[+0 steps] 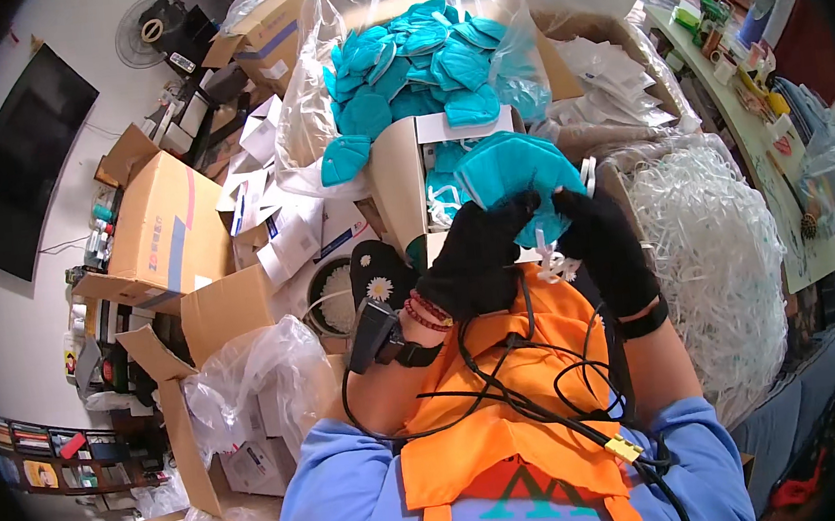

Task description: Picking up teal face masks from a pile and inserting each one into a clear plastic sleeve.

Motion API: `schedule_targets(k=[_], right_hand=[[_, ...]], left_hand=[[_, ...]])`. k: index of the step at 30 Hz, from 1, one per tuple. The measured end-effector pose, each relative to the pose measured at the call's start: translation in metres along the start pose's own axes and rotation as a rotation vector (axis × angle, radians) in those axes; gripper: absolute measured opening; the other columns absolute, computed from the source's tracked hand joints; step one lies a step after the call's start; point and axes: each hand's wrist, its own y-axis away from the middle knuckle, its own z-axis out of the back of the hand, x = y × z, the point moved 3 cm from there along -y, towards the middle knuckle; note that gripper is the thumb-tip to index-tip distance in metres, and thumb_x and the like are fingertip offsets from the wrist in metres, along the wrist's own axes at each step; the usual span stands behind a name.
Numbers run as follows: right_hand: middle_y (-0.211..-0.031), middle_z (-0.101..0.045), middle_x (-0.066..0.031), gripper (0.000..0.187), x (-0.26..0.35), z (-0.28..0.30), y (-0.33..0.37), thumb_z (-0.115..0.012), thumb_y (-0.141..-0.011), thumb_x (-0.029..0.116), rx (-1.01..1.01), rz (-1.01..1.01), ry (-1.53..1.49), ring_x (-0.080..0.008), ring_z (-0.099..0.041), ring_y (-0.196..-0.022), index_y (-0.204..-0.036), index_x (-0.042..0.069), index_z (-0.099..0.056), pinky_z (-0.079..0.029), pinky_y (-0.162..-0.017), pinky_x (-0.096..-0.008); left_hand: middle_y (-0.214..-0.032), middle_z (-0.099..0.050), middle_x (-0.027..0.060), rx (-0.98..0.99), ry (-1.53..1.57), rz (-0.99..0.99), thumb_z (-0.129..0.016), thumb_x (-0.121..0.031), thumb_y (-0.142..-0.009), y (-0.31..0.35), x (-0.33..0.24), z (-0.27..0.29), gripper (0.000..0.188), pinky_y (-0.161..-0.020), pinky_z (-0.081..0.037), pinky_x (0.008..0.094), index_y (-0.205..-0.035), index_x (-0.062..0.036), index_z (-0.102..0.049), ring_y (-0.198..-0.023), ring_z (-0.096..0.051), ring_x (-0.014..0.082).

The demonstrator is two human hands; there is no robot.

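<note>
In front of my chest I hold a teal folding face mask [515,173] with both hands, both in black gloves. My left hand [477,255] pinches its lower left edge. My right hand [610,250] grips the lower right side, and white ear loops [550,260] dangle between the hands. Just behind the mask stands an open white box [452,127], partly hidden, with more teal masks [443,163] and white loops inside. Farther back, a large heap of teal masks [399,66] fills a clear plastic bag [307,100]. One loose mask [345,159] lies at its left front edge.
A big pile of white elastic loops [708,253] sits in a carton on the right. White packets [611,76] fill another carton behind it. Brown cartons [158,230] and white boxes crowd the left. Black cables [511,392] hang across my orange apron [467,462].
</note>
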Motion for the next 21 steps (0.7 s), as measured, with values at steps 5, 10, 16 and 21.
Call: schedule_targets(k=[5,10,16,21], right_hand=[[-0.083,-0.061,-0.0062,0.023,0.003,-0.034,0.019,-0.070,-0.075,0.015,0.014,-0.044,0.397,-0.0157,-0.059,-0.072,-0.093,0.004,-0.061,-0.046,-0.058,-0.0321],[-0.088,-0.063,-0.0116,0.017,0.004,-0.032,0.014,-0.065,-0.080,0.013,0.021,0.291,0.597,-0.0318,-0.060,-0.088,-0.095,0.005,-0.063,-0.046,-0.075,-0.0392],[-0.096,-0.064,-0.0135,0.013,-0.002,-0.013,0.006,-0.060,-0.086,0.012,0.033,0.381,0.798,-0.0337,-0.058,-0.092,-0.095,0.004,-0.064,-0.044,-0.080,-0.0409],[-0.086,-0.064,-0.0105,0.020,0.012,-0.019,0.014,-0.051,-0.095,0.015,0.073,0.112,0.523,-0.0211,-0.062,-0.079,-0.108,0.001,-0.055,-0.047,-0.073,-0.0318]], left_hand=[[-0.081,-0.061,0.0195,-0.141,0.205,0.683,-0.064,-0.008,-0.076,-0.004,0.025,0.001,0.042,-0.051,-0.048,0.0303,-0.117,-0.0021,-0.058,-0.066,-0.063,0.0255],[-0.126,-0.050,0.0153,-0.093,0.326,0.274,-0.056,-0.049,-0.090,0.007,-0.017,0.008,0.059,-0.075,-0.057,0.0351,-0.133,-0.0099,-0.045,-0.105,-0.058,0.0280],[-0.122,-0.055,0.0119,-0.228,1.364,0.896,-0.050,-0.054,-0.091,-0.002,0.004,0.005,0.065,-0.076,-0.054,0.0372,-0.137,-0.0101,-0.039,-0.106,-0.058,0.0232],[-0.119,-0.058,0.0109,-0.079,0.967,0.677,-0.049,-0.041,-0.095,0.018,0.012,-0.003,0.052,-0.086,-0.048,0.0349,-0.134,-0.0072,-0.041,-0.104,-0.058,0.0198]])
